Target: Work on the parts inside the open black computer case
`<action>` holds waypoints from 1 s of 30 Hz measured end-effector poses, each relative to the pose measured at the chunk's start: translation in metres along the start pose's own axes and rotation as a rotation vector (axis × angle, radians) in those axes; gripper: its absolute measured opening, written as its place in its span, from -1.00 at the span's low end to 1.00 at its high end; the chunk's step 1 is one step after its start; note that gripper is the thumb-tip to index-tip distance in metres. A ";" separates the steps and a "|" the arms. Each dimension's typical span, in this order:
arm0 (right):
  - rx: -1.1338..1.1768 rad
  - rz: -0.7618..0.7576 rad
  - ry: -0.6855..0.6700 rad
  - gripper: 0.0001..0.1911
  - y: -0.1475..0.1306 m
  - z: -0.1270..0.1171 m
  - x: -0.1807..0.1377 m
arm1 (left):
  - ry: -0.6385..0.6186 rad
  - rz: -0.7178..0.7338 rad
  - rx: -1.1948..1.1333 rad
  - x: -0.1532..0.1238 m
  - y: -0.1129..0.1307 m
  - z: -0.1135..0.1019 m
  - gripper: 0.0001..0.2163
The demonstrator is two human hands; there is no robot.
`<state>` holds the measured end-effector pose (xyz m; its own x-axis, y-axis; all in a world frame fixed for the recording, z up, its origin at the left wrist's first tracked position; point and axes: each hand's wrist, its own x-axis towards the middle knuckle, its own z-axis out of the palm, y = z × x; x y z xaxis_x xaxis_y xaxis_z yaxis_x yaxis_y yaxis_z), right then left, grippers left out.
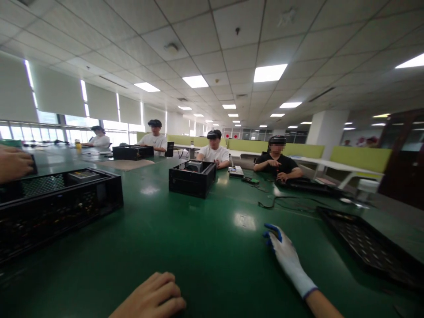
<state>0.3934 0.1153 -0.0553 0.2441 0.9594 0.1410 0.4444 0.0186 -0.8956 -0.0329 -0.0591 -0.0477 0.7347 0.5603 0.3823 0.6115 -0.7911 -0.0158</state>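
Note:
My left hand is bare and lies on the green table at the bottom middle, its fingers curled under with nothing showing in them. My right hand wears a white glove with blue fingertips. It lies flat on the table with the fingers stretched forward, holding nothing. A black perforated panel lies to its right, apart from it. An open black computer case stands at the left, well away from my left hand.
Another person's bare hand rests on the left case's far edge. A second open black case stands mid-table, with loose cables behind my right hand. Several people with headsets sit along the far side.

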 end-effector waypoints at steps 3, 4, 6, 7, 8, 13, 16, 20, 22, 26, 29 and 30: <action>-0.023 -0.004 -0.046 -0.20 -0.006 0.003 -0.008 | 0.011 -0.059 0.154 0.052 -0.031 -0.043 -0.59; -0.032 -0.019 -0.070 -0.17 -0.008 0.005 -0.011 | 0.017 -0.095 0.208 0.074 -0.049 -0.053 -0.60; -0.056 -0.054 -0.112 -0.11 -0.012 0.010 -0.016 | 0.015 -0.205 0.309 0.121 -0.093 -0.066 -0.56; -0.072 -0.062 -0.121 -0.09 -0.012 0.012 -0.017 | 0.024 -0.250 0.339 0.144 -0.116 -0.069 -0.53; -0.092 -0.060 -0.122 -0.08 -0.010 0.014 -0.017 | 0.030 -0.296 0.365 0.166 -0.140 -0.070 -0.49; -0.208 -0.155 -0.138 -0.28 0.016 0.021 -0.002 | -0.056 -0.562 0.417 0.233 -0.233 -0.056 -0.59; -0.243 -0.256 -0.165 -0.40 0.031 0.023 0.009 | -0.110 -0.667 0.412 0.238 -0.256 -0.042 -0.62; -0.286 -0.286 -0.114 -0.37 0.037 0.025 0.015 | -0.070 -0.705 0.444 0.231 -0.256 -0.034 -0.61; -0.316 -0.304 -0.087 -0.38 0.037 0.026 0.015 | -0.070 -0.705 0.445 0.228 -0.248 -0.036 -0.61; -0.336 -0.340 -0.058 -0.42 0.033 0.026 0.014 | -0.074 -0.708 0.448 0.223 -0.218 -0.043 -0.62; -0.229 -0.287 -0.052 -0.35 0.026 0.022 0.014 | -0.072 -0.718 0.452 0.211 -0.179 -0.054 -0.63; -0.177 -0.256 -0.063 -0.29 0.024 0.021 0.013 | -0.075 -0.714 0.450 0.203 -0.162 -0.059 -0.64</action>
<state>0.3892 0.1343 -0.0833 0.0532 0.9457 0.3207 0.6293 0.2176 -0.7461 -0.0003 0.1687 0.0872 0.1356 0.9158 0.3780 0.9831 -0.0771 -0.1658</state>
